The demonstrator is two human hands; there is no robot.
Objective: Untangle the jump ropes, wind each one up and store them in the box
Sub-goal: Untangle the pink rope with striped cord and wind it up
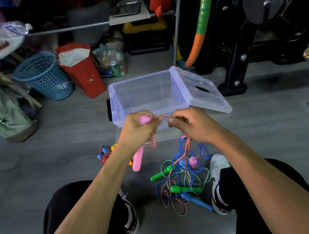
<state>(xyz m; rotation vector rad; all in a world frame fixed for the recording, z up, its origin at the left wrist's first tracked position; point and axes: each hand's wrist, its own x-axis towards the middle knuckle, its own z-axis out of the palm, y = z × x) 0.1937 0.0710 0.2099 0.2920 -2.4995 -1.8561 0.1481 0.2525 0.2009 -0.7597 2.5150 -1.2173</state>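
My left hand [137, 130] grips a pink jump-rope handle [138, 159] that points down toward the floor, with loops of red-and-white cord [153, 142] hanging from the fist. My right hand [189, 124] pinches the same cord just right of the left hand, in front of the clear plastic box [115, 101]. The box stands open on the floor, nothing visible inside. Below my right hand lies a tangled pile of ropes [182, 181] with green, blue and pink handles. A wound rope with blue and orange handles [105, 154] lies to the left.
The box lid [203, 90] leans against the box's right side. A blue mesh basket [42, 75] and a red paper bag [83, 70] stand at the back left. Black gym equipment [255, 40] fills the back right. My shoes [219, 182] flank the pile.
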